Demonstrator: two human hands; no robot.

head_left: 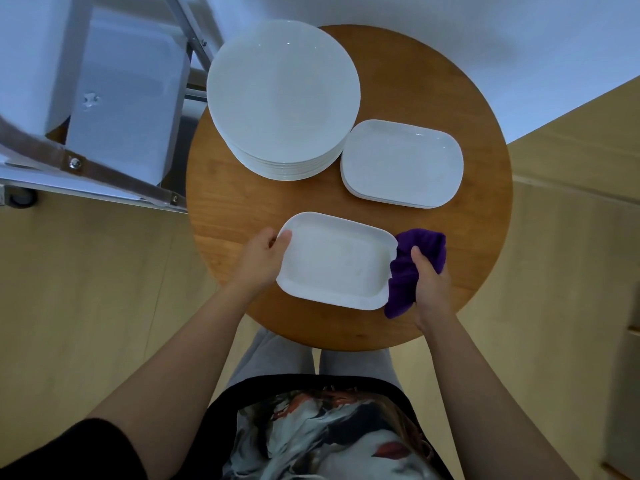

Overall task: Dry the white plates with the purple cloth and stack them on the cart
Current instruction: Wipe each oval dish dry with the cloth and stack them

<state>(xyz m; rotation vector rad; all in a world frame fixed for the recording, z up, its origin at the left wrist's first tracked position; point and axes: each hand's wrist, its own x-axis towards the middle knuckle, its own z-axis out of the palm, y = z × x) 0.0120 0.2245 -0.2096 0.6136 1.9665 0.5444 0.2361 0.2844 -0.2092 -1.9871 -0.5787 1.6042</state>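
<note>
A white rectangular plate (pixel 334 261) is held above the near part of the round wooden table (pixel 485 188). My left hand (pixel 265 259) grips its left edge, thumb on the rim. My right hand (pixel 429 285) holds the bunched purple cloth (pixel 403 282) against the plate's right edge. A tall stack of round white plates (pixel 282 98) stands at the table's far left. A low stack of rectangular white plates (pixel 401 162) lies to its right. The metal cart (pixel 93 168) stands to the left of the table, with white plates (pixel 124 95) on its shelf.
Light wooden floor surrounds the table. A white wall runs along the far side. The cart's frame and a caster (pixel 20 197) sit close to the table's left edge.
</note>
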